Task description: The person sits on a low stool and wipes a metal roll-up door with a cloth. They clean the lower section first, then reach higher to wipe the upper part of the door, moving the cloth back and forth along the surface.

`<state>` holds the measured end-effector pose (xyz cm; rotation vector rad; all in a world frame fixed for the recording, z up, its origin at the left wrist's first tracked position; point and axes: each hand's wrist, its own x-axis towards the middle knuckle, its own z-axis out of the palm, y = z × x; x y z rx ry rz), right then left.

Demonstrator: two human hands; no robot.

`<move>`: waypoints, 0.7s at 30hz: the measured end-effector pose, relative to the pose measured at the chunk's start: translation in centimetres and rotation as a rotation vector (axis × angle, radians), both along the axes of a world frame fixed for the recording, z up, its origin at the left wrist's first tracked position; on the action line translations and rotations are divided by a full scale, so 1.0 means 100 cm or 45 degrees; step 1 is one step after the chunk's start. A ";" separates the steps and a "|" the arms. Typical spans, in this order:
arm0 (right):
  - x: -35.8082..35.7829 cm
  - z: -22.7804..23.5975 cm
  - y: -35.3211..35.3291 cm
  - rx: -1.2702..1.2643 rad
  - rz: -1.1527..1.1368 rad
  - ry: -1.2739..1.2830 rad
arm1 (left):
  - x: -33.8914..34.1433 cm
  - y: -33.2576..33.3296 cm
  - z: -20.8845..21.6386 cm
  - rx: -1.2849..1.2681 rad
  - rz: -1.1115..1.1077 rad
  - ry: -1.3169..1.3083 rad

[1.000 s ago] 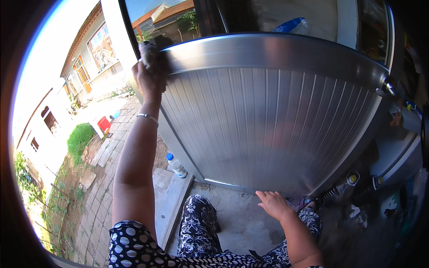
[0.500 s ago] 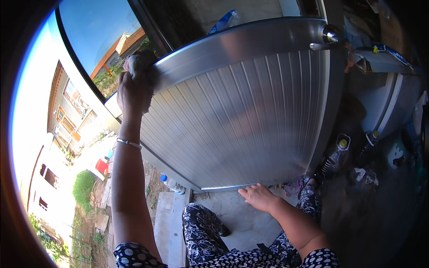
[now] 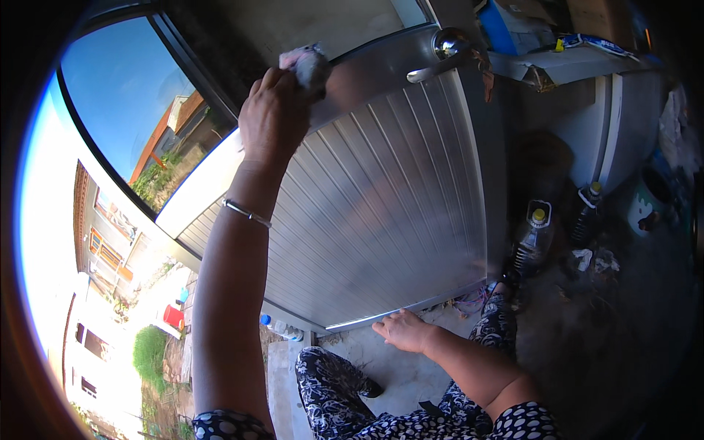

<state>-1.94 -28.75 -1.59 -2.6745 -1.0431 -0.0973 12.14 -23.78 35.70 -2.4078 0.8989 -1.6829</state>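
Note:
A bunched pale pink and grey cloth is in my left hand, whose fingers are closed round it. That hand is raised at the door's smooth metal rail, below the dark window opening. The silvery door has a ribbed lower panel, and its lever handle is to the right of the cloth. Lower down, my right hand is near the door's bottom edge with its fingers extended, holding nothing that I can see. Whether it touches the door I cannot tell.
Clear bottles with yellow caps stand on the floor at right, near a dark bucket. A cluttered shelf is behind them. A blue-capped bottle lies by the door's lower left corner. Bright yard outside at left.
My left hand has moved to the right along the rail with the cloth, closer to the handle. The view has shifted, while my right hand stays low by the door's bottom edge.

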 end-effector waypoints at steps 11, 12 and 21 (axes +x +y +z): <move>0.011 -0.010 -0.007 0.010 -0.100 0.132 | -0.015 -0.154 0.040 0.286 -0.243 0.227; 0.013 -0.009 -0.003 0.008 -0.094 0.137 | 0.001 -0.160 0.036 0.292 -0.234 -0.008; 0.027 -0.021 -0.010 0.031 -0.176 0.182 | -0.002 -0.127 0.020 0.301 -0.319 0.234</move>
